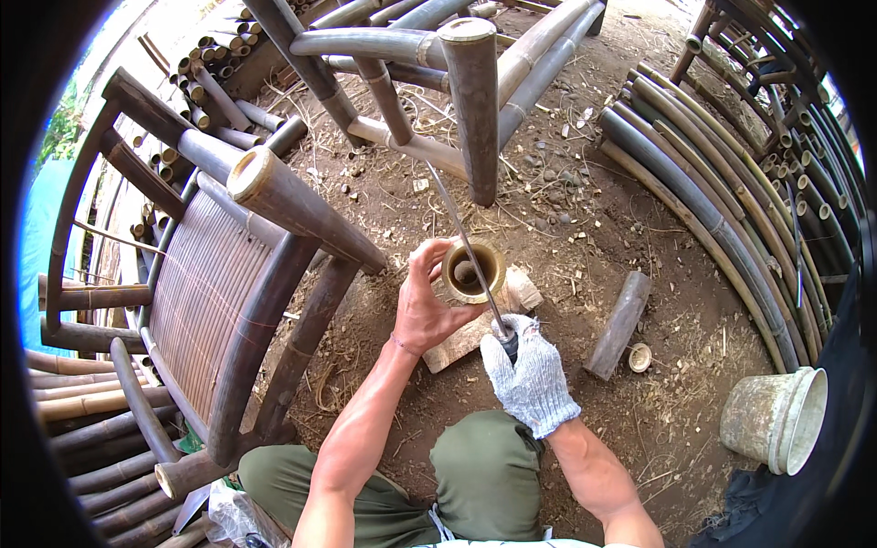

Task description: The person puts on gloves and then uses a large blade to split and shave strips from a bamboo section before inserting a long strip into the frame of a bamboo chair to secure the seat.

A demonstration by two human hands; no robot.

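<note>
My left hand (422,306) is wrapped round the side of a short bamboo tube (468,294), whose open end faces up. A node wall shows down inside it. In a grey knitted glove, my right hand (534,379) grips the dark handle of a long narrow knife (451,206). Its blade slants away to the upper left, crossing over the tube's opening; whether it touches the rim I cannot tell. Beneath the tube, a pale wooden block (448,350) lies on the dirt ground, partly hidden by the tube and my hand.
A bamboo chair (206,265) stands at left, and another bamboo frame (475,100) ahead. On the right lie a dark bamboo piece (618,324), a small cut ring (640,357), a dirty white bucket (758,417) and long stacked bamboo poles (703,205). Wood chips litter the ground.
</note>
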